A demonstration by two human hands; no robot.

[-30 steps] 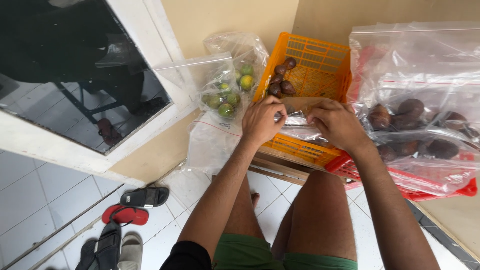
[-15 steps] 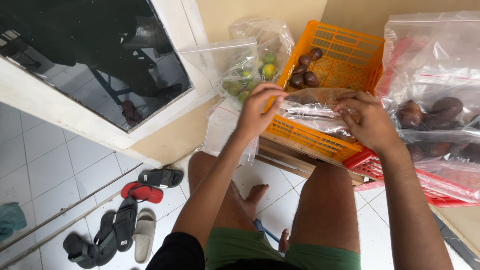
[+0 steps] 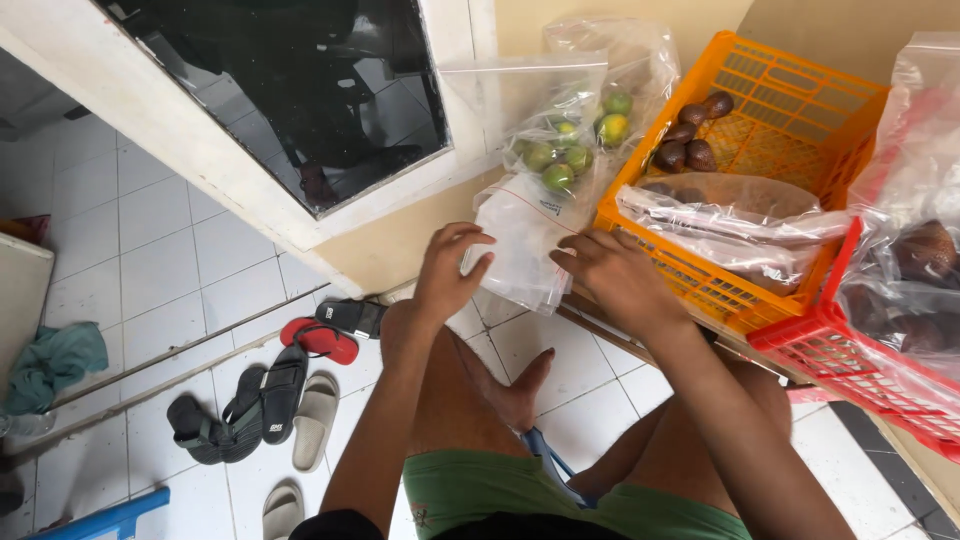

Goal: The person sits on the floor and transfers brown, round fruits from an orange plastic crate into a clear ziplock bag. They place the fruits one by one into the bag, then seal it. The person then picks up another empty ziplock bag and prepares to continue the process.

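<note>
Two bare hands meet over a stack of empty clear plastic bags (image 3: 520, 245), seen from above past the person's knees and green shorts (image 3: 520, 505). The left hand (image 3: 448, 272) curls its fingers onto the stack's near left edge, pinching the top sheet. The right hand (image 3: 612, 275) lies on the stack's right edge, fingers bent and close together; whether it grips a sheet or only presses cannot be told. The bags rest on a low ledge (image 3: 400, 245), just left of an orange crate (image 3: 770, 170). They look very light, limp and slippery, likely to cling together, so a pinch at a corner or open edge seems the best hold.

Just beyond stands a clear bag of green fruit (image 3: 565, 150). Dark brown fruit (image 3: 690, 135) sits in the crate's far corner, with a partly filled bag (image 3: 735, 225) draped across the crate's near rim. A red crate (image 3: 870, 370) touches its right side, holding bagged brown fruit (image 3: 915, 290).

Open room lies left and near, over white floor tiles (image 3: 170, 290), where sandals (image 3: 285, 390) lie scattered.
</note>
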